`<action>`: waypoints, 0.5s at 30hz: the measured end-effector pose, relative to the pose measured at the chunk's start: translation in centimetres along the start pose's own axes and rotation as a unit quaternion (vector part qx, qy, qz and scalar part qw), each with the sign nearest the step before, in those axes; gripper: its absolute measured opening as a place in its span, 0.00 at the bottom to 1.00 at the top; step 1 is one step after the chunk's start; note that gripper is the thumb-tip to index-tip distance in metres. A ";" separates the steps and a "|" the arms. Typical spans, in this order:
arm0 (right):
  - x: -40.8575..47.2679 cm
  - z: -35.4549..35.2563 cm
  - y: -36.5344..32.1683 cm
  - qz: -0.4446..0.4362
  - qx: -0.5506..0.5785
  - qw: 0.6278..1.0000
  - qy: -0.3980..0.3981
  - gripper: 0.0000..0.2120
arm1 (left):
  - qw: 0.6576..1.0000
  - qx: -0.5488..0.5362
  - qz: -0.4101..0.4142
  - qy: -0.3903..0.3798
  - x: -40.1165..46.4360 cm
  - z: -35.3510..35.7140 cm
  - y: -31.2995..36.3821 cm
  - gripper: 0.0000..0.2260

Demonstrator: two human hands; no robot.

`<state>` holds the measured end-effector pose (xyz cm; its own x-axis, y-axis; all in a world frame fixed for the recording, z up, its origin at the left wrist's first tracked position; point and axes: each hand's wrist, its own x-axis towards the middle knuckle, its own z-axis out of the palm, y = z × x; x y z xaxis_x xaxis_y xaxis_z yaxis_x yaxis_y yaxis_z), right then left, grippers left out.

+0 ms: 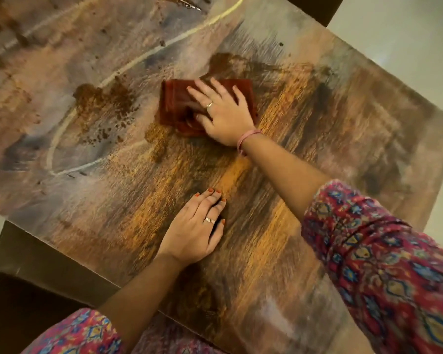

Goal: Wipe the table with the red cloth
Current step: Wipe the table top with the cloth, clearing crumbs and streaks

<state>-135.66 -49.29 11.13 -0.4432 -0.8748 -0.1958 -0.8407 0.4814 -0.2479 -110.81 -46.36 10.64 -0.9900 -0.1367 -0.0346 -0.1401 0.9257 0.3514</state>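
Red cloth under right grip

The cloth lies mid-table under the right hand; the left hand rests nearer; what looks like spilled powder lies left of the cloth.

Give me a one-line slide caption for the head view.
Right hand presses the red cloth flat on the table beside brown powder, left hand resting nearby.
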 end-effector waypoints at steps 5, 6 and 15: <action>2.8 -3.9 12.0 0.273 0.061 0.957 0.078 0.27 | 1.000 -0.008 0.001 0.011 0.7 -0.1 0.0 0.18; 1.7 -4.4 14.5 0.331 0.075 0.936 0.092 0.27 | 1.000 -0.011 -0.001 0.017 1.2 -0.2 0.0 0.18; -12.6 -1.1 14.9 0.526 0.063 0.828 0.185 0.26 | 0.999 -0.020 -0.021 0.014 11.1 -2.1 -1.6 0.21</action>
<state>-142.94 -31.19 10.90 -0.9940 0.0855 -0.0681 0.0988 0.9693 -0.2254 -121.59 -50.09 11.62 -0.9825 -0.1847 -0.0237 -0.1794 0.9043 0.3873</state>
